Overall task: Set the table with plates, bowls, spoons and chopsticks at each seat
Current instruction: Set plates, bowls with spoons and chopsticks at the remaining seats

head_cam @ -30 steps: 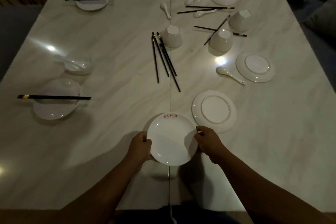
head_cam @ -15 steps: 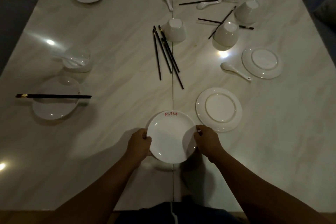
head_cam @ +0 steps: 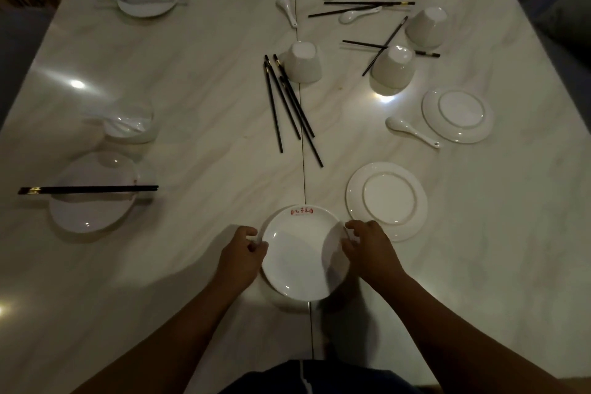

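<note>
Two seats, both along the left of the table (head_cam: 192, 80), are looking finished to us: each is showing a plate (head_cam: 89, 217) with chopsticks (head_cam: 88, 190) laid across it and a bowl (head_cam: 144, 134) just beyond. A third is getting under way at the near end, where the near plate (head_cam: 303, 256) is sitting face up over the table's seam. The left hand (head_cam: 244, 261) is pinching its left rim and the right hand (head_cam: 367, 253) is curling its fingers on the right rim (whether it is lying fully flat we are not managing to tell). We are judging about a third done, with the rest waiting scattered right of centre.

Counting down by size, we are finding six plates: the near plate, two set on the left, and three upside-down plates (head_cam: 387, 200). Six bowls are showing: four upturned bowls (head_cam: 302, 62), and the two on the left, the farther one cut off at the top edge. Chopsticks are coming to six pairs: two laid, a loose four (head_cam: 289, 105) at centre, and four more sticks at far right. Spoons are numbering five, with one in the nearer left bowl and four loose spoons (head_cam: 412, 131).
</note>
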Action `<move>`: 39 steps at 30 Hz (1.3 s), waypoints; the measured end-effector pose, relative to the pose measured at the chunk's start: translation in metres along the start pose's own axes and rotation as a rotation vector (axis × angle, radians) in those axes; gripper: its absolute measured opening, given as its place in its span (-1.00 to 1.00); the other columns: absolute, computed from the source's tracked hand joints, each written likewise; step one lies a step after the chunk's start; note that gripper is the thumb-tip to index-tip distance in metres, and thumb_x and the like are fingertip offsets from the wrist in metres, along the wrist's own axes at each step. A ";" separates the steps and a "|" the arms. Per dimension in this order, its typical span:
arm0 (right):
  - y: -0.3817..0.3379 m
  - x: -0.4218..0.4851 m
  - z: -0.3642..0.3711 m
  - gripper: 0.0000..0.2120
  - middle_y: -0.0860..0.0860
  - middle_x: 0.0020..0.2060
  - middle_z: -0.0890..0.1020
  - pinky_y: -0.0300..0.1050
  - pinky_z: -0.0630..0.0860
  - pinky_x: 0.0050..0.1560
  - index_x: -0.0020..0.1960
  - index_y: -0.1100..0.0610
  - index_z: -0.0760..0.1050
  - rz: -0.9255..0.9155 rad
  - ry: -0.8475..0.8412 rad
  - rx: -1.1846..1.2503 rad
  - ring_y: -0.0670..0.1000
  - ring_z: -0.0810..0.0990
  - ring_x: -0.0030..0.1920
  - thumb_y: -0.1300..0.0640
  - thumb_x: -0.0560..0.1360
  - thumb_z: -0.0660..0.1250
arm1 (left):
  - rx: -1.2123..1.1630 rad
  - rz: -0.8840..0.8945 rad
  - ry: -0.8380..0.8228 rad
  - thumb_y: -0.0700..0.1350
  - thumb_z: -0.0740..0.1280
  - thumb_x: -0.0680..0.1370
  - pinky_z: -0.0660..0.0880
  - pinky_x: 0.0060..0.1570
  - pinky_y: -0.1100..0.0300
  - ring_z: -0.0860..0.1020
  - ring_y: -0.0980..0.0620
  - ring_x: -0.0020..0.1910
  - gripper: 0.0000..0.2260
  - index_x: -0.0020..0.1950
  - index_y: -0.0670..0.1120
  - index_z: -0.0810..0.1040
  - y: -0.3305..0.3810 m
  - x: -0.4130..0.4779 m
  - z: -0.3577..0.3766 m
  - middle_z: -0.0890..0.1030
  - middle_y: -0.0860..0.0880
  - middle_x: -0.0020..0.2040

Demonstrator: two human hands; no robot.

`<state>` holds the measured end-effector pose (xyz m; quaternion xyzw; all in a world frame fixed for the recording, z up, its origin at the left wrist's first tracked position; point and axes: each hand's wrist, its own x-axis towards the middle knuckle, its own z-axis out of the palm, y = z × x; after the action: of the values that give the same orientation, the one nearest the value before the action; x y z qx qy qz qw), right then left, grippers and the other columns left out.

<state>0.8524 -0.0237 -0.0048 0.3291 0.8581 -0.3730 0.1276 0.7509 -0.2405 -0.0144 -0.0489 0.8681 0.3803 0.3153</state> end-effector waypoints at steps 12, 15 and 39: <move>-0.073 0.094 -0.028 -0.67 0.06 0.12 0.55 -0.26 0.41 -0.03 0.30 0.11 0.46 -0.216 0.012 -0.050 -0.07 0.52 -0.07 0.08 0.55 0.28 | 0.424 0.297 0.033 -0.07 0.32 0.52 0.35 0.28 0.04 0.45 -0.14 0.24 -0.68 0.26 -0.05 0.49 0.044 0.093 -0.029 0.43 -0.14 0.32; -0.097 0.133 -0.029 -0.66 0.10 0.11 0.58 -0.27 0.35 0.00 0.30 0.15 0.46 -0.271 -0.002 -0.115 0.00 0.54 -0.01 0.09 0.55 0.27 | 0.630 0.242 -0.024 0.08 0.26 0.54 0.06 0.46 -0.04 0.03 -0.18 0.50 -0.49 0.46 0.10 0.23 0.053 0.119 -0.035 0.05 -0.05 0.55; -0.197 0.256 0.029 -0.52 0.25 0.27 0.38 0.09 0.45 0.25 0.45 0.17 0.18 -0.282 0.039 -0.319 0.24 0.42 0.25 0.22 0.56 0.22 | 0.819 0.136 -0.042 0.44 0.12 0.41 -0.27 0.34 -0.38 -0.41 -0.16 0.47 -0.20 0.44 0.31 -0.34 0.057 0.181 -0.046 -0.40 0.13 0.50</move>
<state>0.5291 -0.0238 -0.0341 0.1884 0.9461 -0.2402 0.1080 0.5646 -0.2044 -0.0610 0.1460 0.9422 0.0242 0.3005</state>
